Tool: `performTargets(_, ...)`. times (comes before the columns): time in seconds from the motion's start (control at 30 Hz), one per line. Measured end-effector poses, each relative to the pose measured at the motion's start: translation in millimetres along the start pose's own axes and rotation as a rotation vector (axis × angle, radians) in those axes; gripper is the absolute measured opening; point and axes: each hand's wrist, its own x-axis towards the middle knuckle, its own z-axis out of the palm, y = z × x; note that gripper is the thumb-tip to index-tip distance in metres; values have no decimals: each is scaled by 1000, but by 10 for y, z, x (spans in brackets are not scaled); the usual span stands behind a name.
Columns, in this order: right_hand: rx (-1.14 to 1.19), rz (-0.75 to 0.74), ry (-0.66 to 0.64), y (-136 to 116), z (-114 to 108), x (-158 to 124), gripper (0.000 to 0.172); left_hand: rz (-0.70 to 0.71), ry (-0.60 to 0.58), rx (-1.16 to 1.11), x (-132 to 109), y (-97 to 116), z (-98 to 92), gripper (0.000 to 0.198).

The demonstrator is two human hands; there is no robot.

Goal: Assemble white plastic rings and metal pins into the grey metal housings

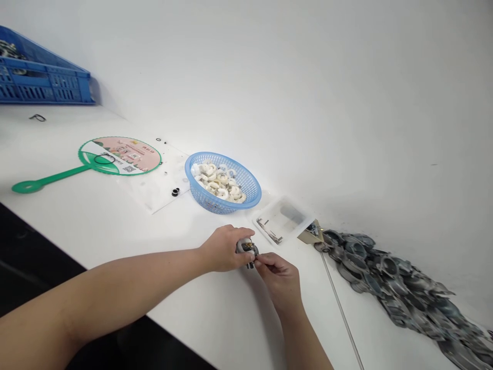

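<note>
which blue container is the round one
The blue mesh basket holding white rings; the blue crate at the far left is rectangular.

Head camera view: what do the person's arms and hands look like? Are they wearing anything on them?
The left hand and right hand are bare, with no gloves or visible rings. The left forearm and right forearm are uncovered too, with no sleeves, watch or bands in view.
</note>
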Motion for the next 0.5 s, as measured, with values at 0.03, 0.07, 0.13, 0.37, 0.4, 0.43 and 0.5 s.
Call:
performTargets(0.03, 11, 3, -6, -4, 2, 1, 13, -5, -3, -5, -1, 2, -6, 48)
performTargets(0.07, 22, 7, -14, -9, 4, 1, 12, -7, -6, -10, -2, 3, -10, 49)
performTargets(0.13, 43, 11, -35, -18, 4, 1, 12, -5, -15, -18, -5, 4, -17, 50)
performTargets(0.37, 7, -40, -56, -1, -7, 7, 14, -5, -44, -5, -6, 14, -26, 49)
performTargets(0.4, -8, -49, -62, 5, -3, 7, 15, -6, -45, -4, -6, 17, -27, 49)
performTargets(0.43, -15, -54, -64, 11, 2, 7, 15, -8, -44, -3, -6, 20, -29, 49)
performTargets(0.5, 5, -64, -56, 21, 14, 10, 18, -8, -40, 1, -4, 30, -35, 48)
